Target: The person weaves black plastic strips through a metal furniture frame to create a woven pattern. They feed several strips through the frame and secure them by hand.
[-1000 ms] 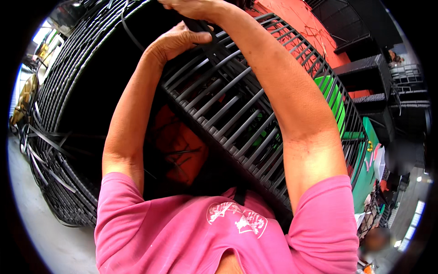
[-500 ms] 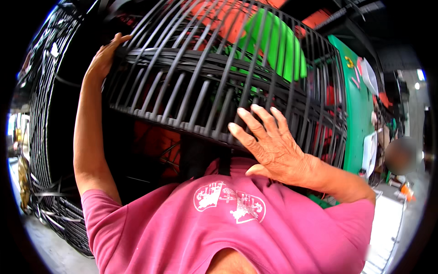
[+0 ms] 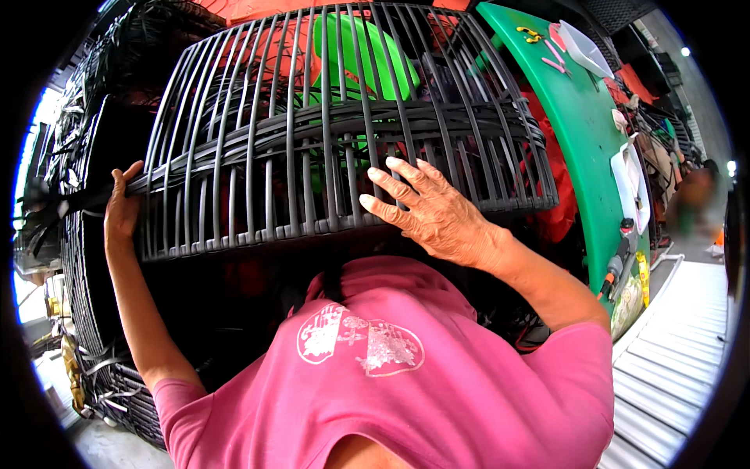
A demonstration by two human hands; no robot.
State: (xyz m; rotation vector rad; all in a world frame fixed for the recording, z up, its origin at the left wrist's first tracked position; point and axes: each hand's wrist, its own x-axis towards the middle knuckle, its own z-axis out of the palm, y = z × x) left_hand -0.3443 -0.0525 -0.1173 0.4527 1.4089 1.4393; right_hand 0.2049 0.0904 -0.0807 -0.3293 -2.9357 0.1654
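Note:
Before me is a woven-furniture frame (image 3: 291,168) of dark grey slats, its surface curved. A bundle of flat black strips (image 3: 262,133) runs across it, threaded between the slats. At the frame's left edge my left hand (image 3: 123,209) closes on the strips, with thumb and a finger showing and the others hidden. Loose strip ends trail off to its left. My right hand (image 3: 444,217) is open, fingers spread and pointing up-left, over the slats near the frame's lower edge; whether it presses on them is hard to tell.
On the right, a green tabletop (image 3: 574,156) carries yellow-handled pliers (image 3: 529,34), a pink-handled tool (image 3: 554,59), white trays (image 3: 586,48) and a power tool (image 3: 621,254). A bright green plastic piece (image 3: 371,59) shows behind the slats. Stacked black strips (image 3: 82,289) stand left. A person (image 3: 694,199) appears blurred far right.
The frame and strips sit lower and further left in view, and more of the green table shows. My left hand, earlier stretched along the frame's edge, now closes on the strips. My right hand stays spread.

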